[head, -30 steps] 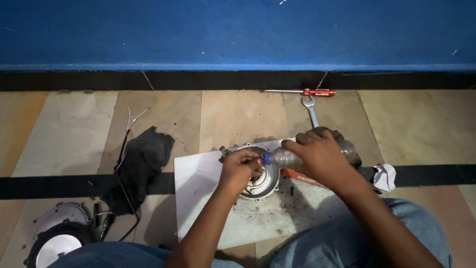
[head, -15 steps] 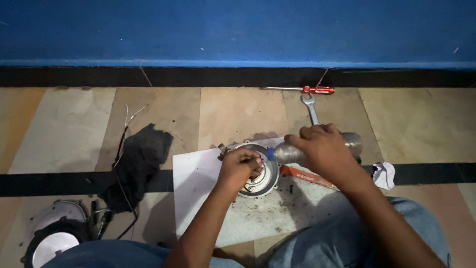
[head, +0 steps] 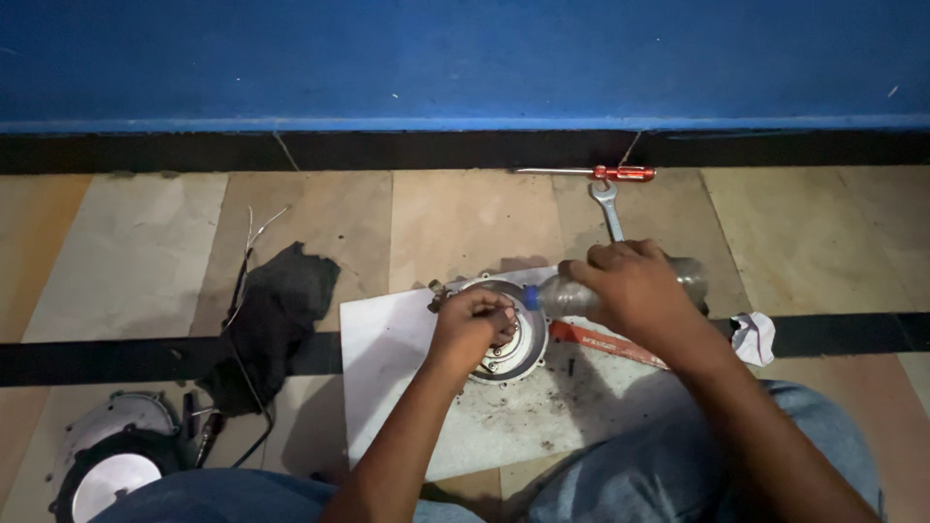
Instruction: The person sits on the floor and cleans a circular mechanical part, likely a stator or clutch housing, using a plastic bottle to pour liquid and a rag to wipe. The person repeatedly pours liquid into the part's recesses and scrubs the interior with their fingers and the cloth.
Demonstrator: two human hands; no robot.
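Left hand (head: pixel 472 327): curled over the round metal housing (head: pixel 513 341), fingertips pinched tight on something small at its upper rim (too small to tell what)
Right hand (head: pixel 630 288): wrapped around a clear plastic bottle (head: pixel 572 293), laid almost flat, blue cap end pointing at the housing and touching or nearly touching its rim
Housing: on the white sheet (head: pixel 387 358), near the sheet's far edge, about midway along it; open face up, shiny ring inside
Sheet: spread on the tiled floor (head: pixel 126 261) between the knees; near half gritty with dark specks and a small black bit or two
Red strip (head: pixel 605 342): flat on the sheet just right of the housing, running under the right wrist
Step in hand: looks like wetting or rinsing the housing from the bottle while the fingers work one spot on the rim
Next move calls for: a steady tilt of the bottle over the same spot, housing kept from sliding on the sheet, pinch kept small and precise
Wrench (head: pixel 607 208): on the floor beyond the sheet's far right corner, well apart from both hands
Screwdriver (head: pixel 591 173): red-handled, by the black skirting, just past the wrench
Black rag (head: pixel 276 315): off the sheet's left edge, thin wires across it
Round cover (head: pixel 111 470): near left corner of the floor in view
White wad (head: pixel 754 337): crumpled, right of the sheet
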